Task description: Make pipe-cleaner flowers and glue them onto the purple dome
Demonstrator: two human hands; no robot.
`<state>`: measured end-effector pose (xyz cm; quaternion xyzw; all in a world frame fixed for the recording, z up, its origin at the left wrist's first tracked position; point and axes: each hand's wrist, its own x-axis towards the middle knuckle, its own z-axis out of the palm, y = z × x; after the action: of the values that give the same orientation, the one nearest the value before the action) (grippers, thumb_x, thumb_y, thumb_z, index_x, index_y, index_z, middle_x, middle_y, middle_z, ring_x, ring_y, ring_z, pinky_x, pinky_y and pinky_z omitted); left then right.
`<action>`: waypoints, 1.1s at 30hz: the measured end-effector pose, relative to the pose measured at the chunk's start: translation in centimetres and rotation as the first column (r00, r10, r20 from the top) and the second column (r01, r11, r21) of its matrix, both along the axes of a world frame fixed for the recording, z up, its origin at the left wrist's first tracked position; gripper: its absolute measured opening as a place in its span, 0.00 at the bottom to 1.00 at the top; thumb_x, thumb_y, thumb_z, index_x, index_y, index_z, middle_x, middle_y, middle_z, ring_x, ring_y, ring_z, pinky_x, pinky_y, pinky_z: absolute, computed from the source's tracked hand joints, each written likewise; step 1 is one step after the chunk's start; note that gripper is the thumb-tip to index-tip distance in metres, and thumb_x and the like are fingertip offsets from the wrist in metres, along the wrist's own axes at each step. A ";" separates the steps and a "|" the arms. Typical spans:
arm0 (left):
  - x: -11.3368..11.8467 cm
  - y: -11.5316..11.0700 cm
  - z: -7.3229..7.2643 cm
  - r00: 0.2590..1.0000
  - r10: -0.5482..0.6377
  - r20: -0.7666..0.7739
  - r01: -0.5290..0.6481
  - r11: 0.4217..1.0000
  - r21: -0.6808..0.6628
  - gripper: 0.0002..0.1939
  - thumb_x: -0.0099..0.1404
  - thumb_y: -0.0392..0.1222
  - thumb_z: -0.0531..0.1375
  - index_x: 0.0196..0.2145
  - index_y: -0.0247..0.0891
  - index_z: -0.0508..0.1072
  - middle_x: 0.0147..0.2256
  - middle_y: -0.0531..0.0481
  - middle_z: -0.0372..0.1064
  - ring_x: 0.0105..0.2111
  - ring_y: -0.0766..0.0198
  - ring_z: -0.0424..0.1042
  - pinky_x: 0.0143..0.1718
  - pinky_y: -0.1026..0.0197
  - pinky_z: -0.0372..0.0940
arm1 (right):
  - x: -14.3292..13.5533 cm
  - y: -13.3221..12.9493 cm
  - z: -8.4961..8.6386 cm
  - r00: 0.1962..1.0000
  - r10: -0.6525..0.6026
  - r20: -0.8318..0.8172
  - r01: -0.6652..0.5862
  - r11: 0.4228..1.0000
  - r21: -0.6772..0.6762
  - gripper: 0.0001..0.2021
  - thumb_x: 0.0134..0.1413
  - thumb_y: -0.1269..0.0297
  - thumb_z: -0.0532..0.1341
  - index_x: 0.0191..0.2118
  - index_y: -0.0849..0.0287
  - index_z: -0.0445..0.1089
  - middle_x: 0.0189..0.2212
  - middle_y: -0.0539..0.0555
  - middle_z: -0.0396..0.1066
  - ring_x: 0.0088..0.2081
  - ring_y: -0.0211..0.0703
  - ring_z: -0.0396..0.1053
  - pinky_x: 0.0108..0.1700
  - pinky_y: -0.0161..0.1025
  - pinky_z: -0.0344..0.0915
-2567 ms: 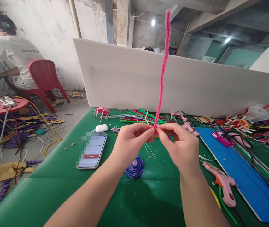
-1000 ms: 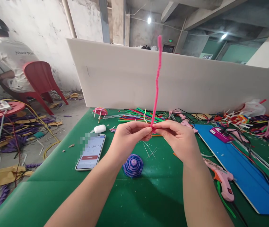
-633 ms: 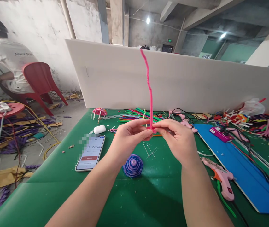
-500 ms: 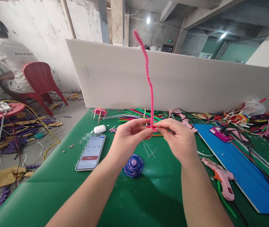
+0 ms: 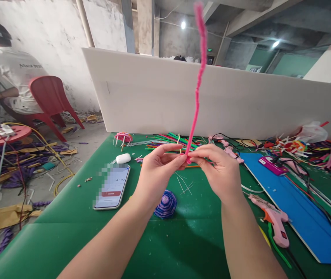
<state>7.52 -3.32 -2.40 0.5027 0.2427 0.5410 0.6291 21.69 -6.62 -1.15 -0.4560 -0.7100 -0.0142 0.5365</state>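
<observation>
Red stool point(image 5: 19, 133): standing at the far left, holding up a white plug block point(image 5: 4, 130).
Seated person point(image 5: 22, 73): leaning forward in a white top, one forearm showing.
Red chair point(image 5: 48, 95): supporting that person.
Green table point(image 5: 75, 244): spreading beneath both hands.
Phone point(image 5: 111, 195): lying on the table, displaying a partly blurred timer.
White case point(image 5: 123, 158): sitting just beyond the phone.
Left hand point(image 5: 162, 164): pinching the foot of the pink fuzzy stem between thumb and fingers, the index finger lifting a little away.
Blue-purple domed piece point(image 5: 165, 205): resting on the table near the left wrist.
Pink fuzzy stem point(image 5: 198, 93): rising above the table from both hands, bending slightly along its length.
Right hand point(image 5: 216, 166): gripping the same foot with thumb and fingertips, meeting the left.
Pink glue gun point(image 5: 277, 224): lying right of the right forearm.
Blue board point(image 5: 305, 221): stretching along the right side, bearing a purple power strip point(image 5: 272, 166).
</observation>
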 end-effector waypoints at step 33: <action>-0.2 0.1 0.1 0.996 0.072 -0.056 -0.065 0.991 0.120 0.06 0.52 0.39 0.65 0.29 0.36 0.73 0.29 0.51 0.74 0.31 0.66 0.73 0.35 0.64 0.70 | -0.8 -0.1 -0.1 0.996 -0.069 0.049 0.067 0.996 0.050 0.04 0.54 0.69 0.58 0.32 0.56 0.70 0.31 0.51 0.72 0.36 0.41 0.69 0.39 0.40 0.66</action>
<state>7.28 -3.20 -2.30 0.5464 0.2462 0.5602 0.5719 20.92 -6.67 -1.28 -0.4662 -0.7068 -0.0612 0.5285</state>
